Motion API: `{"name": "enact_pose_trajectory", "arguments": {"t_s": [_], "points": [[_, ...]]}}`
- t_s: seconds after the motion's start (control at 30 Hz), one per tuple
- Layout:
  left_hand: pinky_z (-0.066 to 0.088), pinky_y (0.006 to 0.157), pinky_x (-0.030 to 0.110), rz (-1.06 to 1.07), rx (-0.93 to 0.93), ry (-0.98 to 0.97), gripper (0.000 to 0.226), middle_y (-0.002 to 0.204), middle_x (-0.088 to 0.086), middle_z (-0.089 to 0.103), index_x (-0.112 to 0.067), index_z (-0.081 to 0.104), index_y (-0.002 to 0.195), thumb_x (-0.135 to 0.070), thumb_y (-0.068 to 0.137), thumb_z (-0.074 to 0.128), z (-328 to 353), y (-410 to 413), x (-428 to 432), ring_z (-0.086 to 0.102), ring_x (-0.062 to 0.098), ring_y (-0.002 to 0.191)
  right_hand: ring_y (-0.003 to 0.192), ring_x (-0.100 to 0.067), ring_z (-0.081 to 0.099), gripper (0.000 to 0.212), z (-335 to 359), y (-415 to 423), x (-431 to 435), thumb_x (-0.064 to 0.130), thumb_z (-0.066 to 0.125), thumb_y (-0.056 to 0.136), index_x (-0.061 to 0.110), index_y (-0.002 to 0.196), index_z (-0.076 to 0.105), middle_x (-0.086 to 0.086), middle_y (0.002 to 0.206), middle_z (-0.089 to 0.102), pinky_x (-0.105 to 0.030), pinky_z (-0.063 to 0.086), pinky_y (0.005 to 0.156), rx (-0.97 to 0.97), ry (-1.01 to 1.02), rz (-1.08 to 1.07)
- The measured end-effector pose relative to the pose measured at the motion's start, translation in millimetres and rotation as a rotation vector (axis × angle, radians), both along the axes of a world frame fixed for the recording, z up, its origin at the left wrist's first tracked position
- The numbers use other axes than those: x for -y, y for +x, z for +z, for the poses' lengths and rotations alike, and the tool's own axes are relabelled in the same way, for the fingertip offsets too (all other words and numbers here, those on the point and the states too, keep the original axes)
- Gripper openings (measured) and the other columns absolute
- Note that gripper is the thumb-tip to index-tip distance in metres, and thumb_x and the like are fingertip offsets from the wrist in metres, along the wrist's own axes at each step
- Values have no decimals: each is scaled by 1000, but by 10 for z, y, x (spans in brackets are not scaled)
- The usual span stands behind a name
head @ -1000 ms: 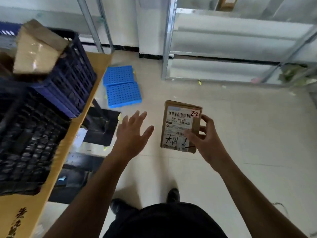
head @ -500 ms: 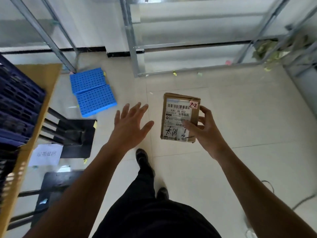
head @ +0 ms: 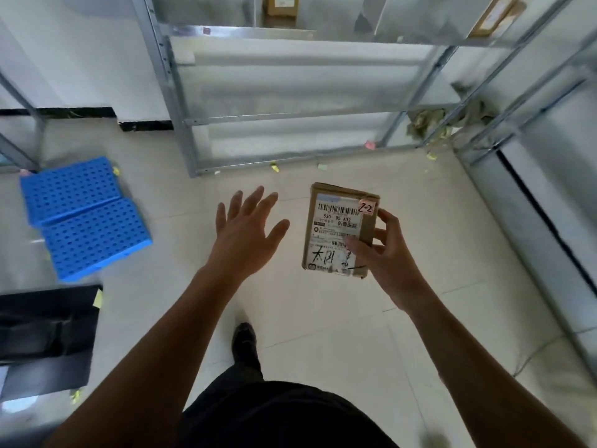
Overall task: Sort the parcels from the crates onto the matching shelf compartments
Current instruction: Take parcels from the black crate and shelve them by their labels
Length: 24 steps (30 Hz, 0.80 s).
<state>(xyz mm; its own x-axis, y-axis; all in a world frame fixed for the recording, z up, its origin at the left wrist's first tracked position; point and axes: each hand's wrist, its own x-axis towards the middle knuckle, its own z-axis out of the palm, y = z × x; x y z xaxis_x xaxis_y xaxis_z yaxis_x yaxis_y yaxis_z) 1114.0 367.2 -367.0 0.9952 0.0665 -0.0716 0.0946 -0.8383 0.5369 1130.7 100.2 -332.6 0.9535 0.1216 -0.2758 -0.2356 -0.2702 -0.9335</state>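
Parcel (head: 342, 193) up in front of you: a small brown carton held in the air above the pale tiled floor (head: 323, 318), printed face toward you. Your right hand (head: 387, 263) grips its lower right corner, thumb across the shipping label (head: 336, 226), fingers curled round the right edge with part of them hidden behind the box. The thumb covers part of the handwriting at the bottom. A pink tag (head: 367, 208) in the top right corner reads 2-2. Your left hand (head: 245, 237) hovers just beside the parcel, not touching it, fingers spread and holding nothing.

Ahead stands the metal shelf (head: 174, 92), its lower levels blurred. On an upper level two brown parcels show, one (head: 280, 6) cut off by the top edge, the other (head: 494, 14) tilted and only partly in view; which compartments they sit in, I cannot tell. Crumpled paper (head: 429, 121) lies low at the shelf's right corner. Small coloured scraps (head: 274, 166) dot the floor by the frame. Left of you lie two blue perforated panels (head: 84, 218) side by side, and nearer, a black object (head: 48, 321) too dark to make out, cut off by the edge. One dark shoe (head: 244, 337) shows below your arms.
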Motion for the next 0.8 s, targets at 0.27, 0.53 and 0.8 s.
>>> {"name": "enact_pose_trajectory", "arguments": {"t_s": [0.27, 0.53, 0.8], "points": [[-6, 126, 52, -52, 9, -26, 66, 171, -7, 12, -37, 24, 160, -64, 100, 31, 175, 1134, -90, -5, 23, 158, 109, -8, 72, 90, 39, 950, -215, 49, 86, 77, 46, 150, 33, 9, 128, 67, -32, 65, 74, 72, -22, -54], [-3, 126, 50, -53, 48, 1, 65, 171, -6, 13, -36, 28, 159, -63, 99, 33, 230, 2368, 70, -3, 24, 158, 109, -3, 70, 91, -109, 2104, 41, 38, 84, 83, 41, 155, 29, 7, 131, 65, -28, 63, 69, 74, 17, -58], [2, 127, 54, -65, 95, 127, 65, 171, -5, 14, -34, 28, 158, -63, 100, 34, 447, 3851, 299, -2, 25, 158, 112, -5, 70, 92, -99, 3771, 330, 55, 86, 73, 51, 148, 34, 17, 125, 68, -31, 64, 72, 109, 106, -32]]}}
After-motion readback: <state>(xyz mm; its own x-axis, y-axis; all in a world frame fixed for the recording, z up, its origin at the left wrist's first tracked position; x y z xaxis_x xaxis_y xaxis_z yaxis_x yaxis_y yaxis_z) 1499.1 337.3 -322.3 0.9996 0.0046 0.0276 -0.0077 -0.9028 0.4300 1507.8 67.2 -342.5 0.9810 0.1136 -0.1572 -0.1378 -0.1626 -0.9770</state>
